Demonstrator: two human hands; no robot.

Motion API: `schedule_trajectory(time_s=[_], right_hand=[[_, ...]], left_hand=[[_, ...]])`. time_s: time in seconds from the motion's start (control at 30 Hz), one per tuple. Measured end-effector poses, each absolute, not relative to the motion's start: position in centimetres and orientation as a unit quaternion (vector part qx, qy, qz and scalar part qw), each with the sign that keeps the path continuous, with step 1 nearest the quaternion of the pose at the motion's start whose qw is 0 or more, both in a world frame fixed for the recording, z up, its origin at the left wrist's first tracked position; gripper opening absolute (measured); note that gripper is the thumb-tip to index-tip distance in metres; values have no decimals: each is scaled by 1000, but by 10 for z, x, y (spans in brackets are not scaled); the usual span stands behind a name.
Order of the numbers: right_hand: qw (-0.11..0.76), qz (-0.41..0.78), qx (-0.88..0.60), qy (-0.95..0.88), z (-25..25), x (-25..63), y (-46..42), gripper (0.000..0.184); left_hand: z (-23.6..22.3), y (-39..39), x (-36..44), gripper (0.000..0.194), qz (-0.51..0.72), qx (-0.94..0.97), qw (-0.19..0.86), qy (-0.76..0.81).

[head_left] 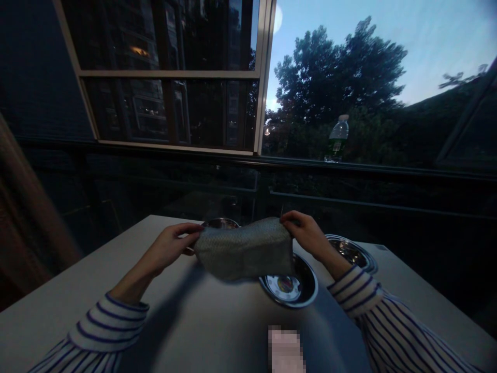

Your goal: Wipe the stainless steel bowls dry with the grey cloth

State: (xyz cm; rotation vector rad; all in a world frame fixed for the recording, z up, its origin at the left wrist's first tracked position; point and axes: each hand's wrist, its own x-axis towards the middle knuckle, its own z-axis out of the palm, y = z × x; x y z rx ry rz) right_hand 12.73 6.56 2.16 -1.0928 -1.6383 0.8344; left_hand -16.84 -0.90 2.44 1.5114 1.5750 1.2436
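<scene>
A grey-green cloth (244, 251) hangs stretched between my two hands above the white table. My left hand (171, 247) pinches its upper left corner between thumb and fingers. The upper right corner is pinched by my right hand (306, 232). Below and partly behind the cloth sits a shiny metal bowl (308, 292) with a colourful round mark at its bottom. Another metal bowl (221, 223) stands behind the cloth, mostly hidden by it.
More metal bowls or plates (351, 251) lie beyond my right wrist. The white table (128, 259) ends at a dark glass railing. A plastic bottle (337, 140) stands on the window ledge. A pixelated pinkish object (286, 349) is at the near edge.
</scene>
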Motion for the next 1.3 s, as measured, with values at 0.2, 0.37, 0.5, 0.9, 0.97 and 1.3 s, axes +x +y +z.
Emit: schedule_trajectory(time_s=[0.2,0.37,0.5,0.9,0.97,1.3], right_hand=[[455,378,-448,-671,25,127,62,27],[400,408,-423,-703,30,132,55,42],[366,371,-430,-737,30,133,55,41],[373,357,-465,-719,17,140,69,12],[380,387,-474,-694,14,137,70,14],[405,439,-450,-663,19,114,47,13]], left_hand=[[24,-6,-174,29,503,552,295,596],[27,-8,-179,30,474,561,382,560],[28,-10,-176,24,445,606,330,572],[13,6,-174,19,534,454,408,585],[6,9,-168,23,547,423,424,585],[1,5,-126,15,601,369,464,536]])
